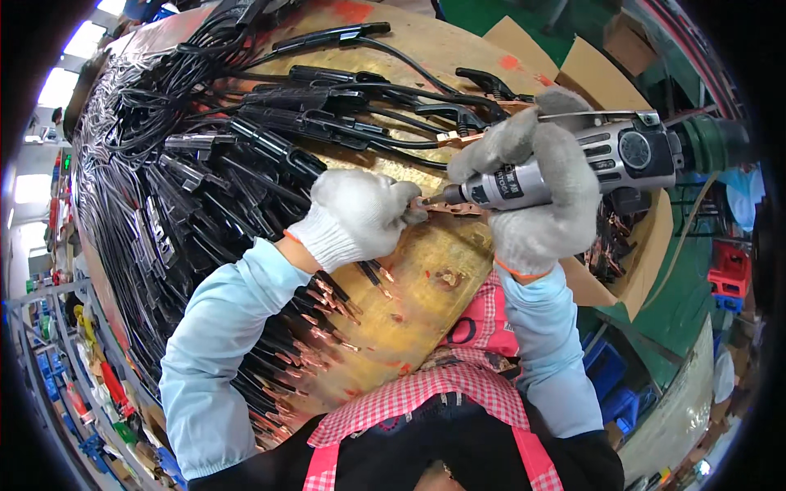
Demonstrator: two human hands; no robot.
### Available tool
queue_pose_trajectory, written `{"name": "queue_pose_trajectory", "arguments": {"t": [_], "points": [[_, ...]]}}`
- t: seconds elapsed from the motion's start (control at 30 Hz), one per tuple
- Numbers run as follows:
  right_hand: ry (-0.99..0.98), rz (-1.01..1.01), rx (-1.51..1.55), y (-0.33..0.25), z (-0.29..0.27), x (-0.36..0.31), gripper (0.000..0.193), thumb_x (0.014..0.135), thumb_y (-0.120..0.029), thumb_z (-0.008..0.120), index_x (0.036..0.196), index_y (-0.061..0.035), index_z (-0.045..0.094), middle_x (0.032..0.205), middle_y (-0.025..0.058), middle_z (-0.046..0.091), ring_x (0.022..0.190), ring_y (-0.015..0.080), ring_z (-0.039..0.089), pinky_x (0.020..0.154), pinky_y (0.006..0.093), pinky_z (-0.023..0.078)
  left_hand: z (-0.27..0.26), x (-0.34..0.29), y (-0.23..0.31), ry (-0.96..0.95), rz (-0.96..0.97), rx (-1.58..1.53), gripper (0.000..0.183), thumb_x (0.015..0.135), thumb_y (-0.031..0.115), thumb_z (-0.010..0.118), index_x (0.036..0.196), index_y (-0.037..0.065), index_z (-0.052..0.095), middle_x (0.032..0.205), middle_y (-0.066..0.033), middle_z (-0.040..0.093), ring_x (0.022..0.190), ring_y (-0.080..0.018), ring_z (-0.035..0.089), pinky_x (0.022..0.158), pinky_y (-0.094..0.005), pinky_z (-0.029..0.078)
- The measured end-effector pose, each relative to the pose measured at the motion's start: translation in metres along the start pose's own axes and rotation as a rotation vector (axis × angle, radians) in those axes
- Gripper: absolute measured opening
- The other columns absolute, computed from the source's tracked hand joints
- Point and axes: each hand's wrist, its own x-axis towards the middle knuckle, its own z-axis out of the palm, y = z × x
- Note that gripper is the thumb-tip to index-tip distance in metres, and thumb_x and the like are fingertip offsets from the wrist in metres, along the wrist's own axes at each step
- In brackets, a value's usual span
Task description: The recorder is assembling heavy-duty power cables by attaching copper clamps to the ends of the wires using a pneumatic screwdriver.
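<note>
A silver-and-green power tool (610,159) points left, its tip at a thin copper piece (460,209).

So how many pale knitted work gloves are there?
2: one on the left hand, near the silver cylindrical power tool; one on the right hand, gripping that tool. Others may be hidden.

Tool (602,154) slvr, rear (709,143) prob. dk grn; cables (164,94) blk; sleeves (217,335) lt blue; apron (491,385) pink/wht chk.

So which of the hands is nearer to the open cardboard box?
Right. The right hand grips the power tool close by the cardboard box; the left hand is farther left, over the tabletop.
</note>
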Motion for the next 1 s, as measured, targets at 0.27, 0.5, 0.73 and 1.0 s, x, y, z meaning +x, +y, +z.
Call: {"name": "queue_pose_trajectory", "arguments": {"t": [0.27,0.5,0.73,1.0], "points": [[0.030,-0.002,0.009,0.009,0.000,-0.003,0.031,0.100,-0.015,0.052,0.119,0.0081,0.060,0.099,0.0168,0.064,0.082,0.0286,0.066,0.077,0.0402,0.056,-0.003,0.002,0.000,-0.030,-0.019,0.012,0.022,0.084,0.040,0.067,0.090,0.019,0.072,0.066,-0.0099,0.068,0.063,-0.0335,0.068,0.052,-0.0455,0.052],[0.097,0.010,-0.024,0.009,0.011,-0.004,0.031,0.098,-0.016,0.051,0.117,0.0065,0.058,0.096,0.0178,0.063,0.078,0.0285,0.064,0.072,0.0418,0.056,0.005,-0.001,0.000,0.059,-0.036,0.001,0.020,0.085,0.040,0.067,0.086,0.020,0.071,0.064,-0.0088,0.066,0.059,-0.0327,0.067,0.050,-0.0459,0.051],[0.129,0.009,-0.029,0.007,0.011,-0.009,0.031,0.096,-0.018,0.051,0.115,0.0049,0.056,0.092,0.0187,0.062,0.075,0.0283,0.063,0.068,0.0434,0.056,0.013,-0.001,0.000,0.112,-0.007,-0.019,0.010,0.076,0.027,0.068,0.084,0.022,0.069,0.062,-0.0065,0.065,0.057,-0.0301,0.066,0.049,-0.0434,0.050],[-0.084,-0.145,-0.237,-0.006,-0.014,-0.009,0.036,0.098,-0.021,0.046,0.122,0.0033,0.056,0.093,0.0201,0.065,0.074,0.0278,0.066,0.065,0.0440,0.059,0.004,0.002,-0.005,0.050,-0.037,-0.066,0.022,0.087,0.038,0.065,0.092,0.017,0.071,0.073,-0.0096,0.070,0.069,-0.0324,0.069,0.058,-0.0455,0.053]]}}
